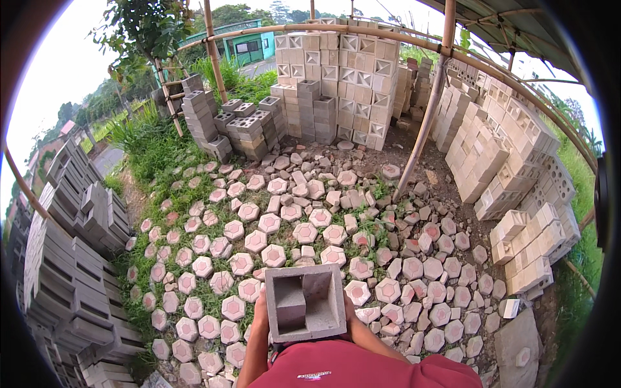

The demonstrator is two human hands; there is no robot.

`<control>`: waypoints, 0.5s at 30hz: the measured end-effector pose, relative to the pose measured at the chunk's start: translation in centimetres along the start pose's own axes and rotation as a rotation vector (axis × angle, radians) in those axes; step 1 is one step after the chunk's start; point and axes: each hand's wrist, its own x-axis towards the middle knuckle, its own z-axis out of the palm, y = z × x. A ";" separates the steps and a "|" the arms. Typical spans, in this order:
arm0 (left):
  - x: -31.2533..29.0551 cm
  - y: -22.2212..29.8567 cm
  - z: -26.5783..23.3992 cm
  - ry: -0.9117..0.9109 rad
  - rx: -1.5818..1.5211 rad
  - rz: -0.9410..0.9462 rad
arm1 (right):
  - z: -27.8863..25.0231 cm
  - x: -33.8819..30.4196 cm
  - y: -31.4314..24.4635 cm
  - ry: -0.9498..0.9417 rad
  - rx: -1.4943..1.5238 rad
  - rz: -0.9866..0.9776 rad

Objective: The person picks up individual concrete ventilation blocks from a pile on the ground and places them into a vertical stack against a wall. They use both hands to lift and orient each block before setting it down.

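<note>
A grey concrete ventilation block (289,312) is held up in front of my chest, its open face with inner partitions turned up toward me. My left hand (261,312) presses against the block's left side, and my right hand (350,313) grips the right side. Both sets of fingers are mostly hidden by the block. Beneath and beyond it lie hexagonal paving stones (273,255) with pinkish centres, set apart in grass and rubble.
Stacked grey blocks (55,278) line the left side. Pale patterned blocks (365,77) form a tall stack at the back, with more pale stacks (475,152) on the right. A slanting bamboo post (424,123) stands right of centre. Loose broken stones (414,226) cover uneven ground.
</note>
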 end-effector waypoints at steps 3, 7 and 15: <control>4.8 3.8 1.0 -0.069 -0.043 -0.018 | 1.5 5.3 0.3 0.037 0.242 0.165; 11.7 4.9 1.8 -0.104 0.091 -0.059 | 0.6 11.2 3.6 0.094 0.354 0.241; 24.1 11.5 5.9 -0.002 -0.043 -0.053 | 3.2 26.8 -4.1 0.044 0.436 0.289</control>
